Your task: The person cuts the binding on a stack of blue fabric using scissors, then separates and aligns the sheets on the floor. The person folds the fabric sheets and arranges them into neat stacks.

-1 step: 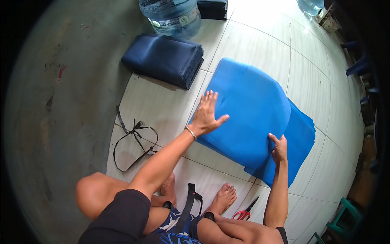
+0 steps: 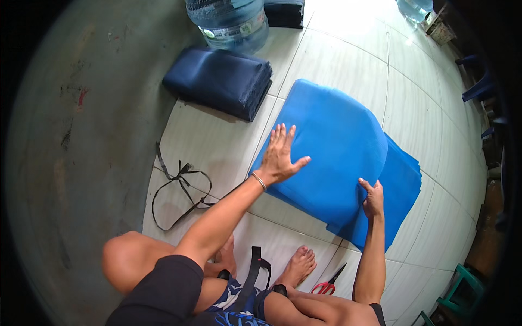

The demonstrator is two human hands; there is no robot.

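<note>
A stack of bright blue fabric sheets [image 2: 337, 130] lies on the tiled floor in front of me, its top part folded over into a rounded bend on the right. More blue layers [image 2: 403, 187] stick out beneath that bend. Flat on the left side of the top sheet rests my left hand [image 2: 278, 160], fingers spread and a bracelet at the wrist. My right hand [image 2: 373, 200] grips the folded fabric's near right edge, thumb on top; its other fingers are mostly hidden.
A folded dark navy bundle [image 2: 217, 81] sits at the far left, before a large blue water jug [image 2: 231, 24]. Black tied straps [image 2: 182, 176] lie left of the fabric. Red-handled scissors [image 2: 326, 285] are beside my foot. A green stool [image 2: 462, 290] stands at the right.
My left hand has shifted slightly right over the fabric, still spread. The right hand keeps its place on the edge.
</note>
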